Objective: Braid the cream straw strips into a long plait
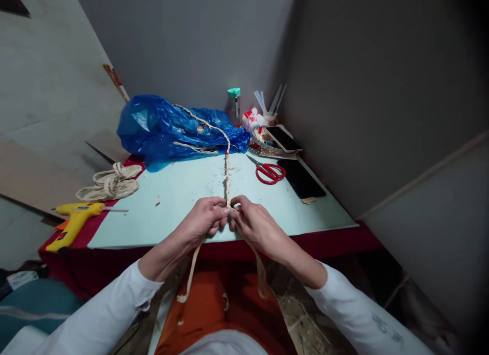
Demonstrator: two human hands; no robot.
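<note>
A pale braided cord (pixel 228 179) of flat, straw-like fibre runs from the blue plastic bag (pixel 168 128) down the middle of the table to my hands. My left hand (pixel 208 217) pinches its near end from the left. From the right, my right hand (pixel 250 220) pinches the same end, the fingertips of both hands almost meeting. One loose strand (pixel 193 273) hangs below my left hand and another strand (pixel 261 273) below my right, both over the table's front edge. A small red mark shows on the cord near the bag.
Red-handled scissors (pixel 270 172) and a black phone (pixel 301 179) lie to the right. Behind them are a basket with another phone (pixel 283 139) and a teal-lidded bottle (pixel 234 103). At left are woven straw slippers (pixel 110 184) and a yellow glue gun (pixel 74 222).
</note>
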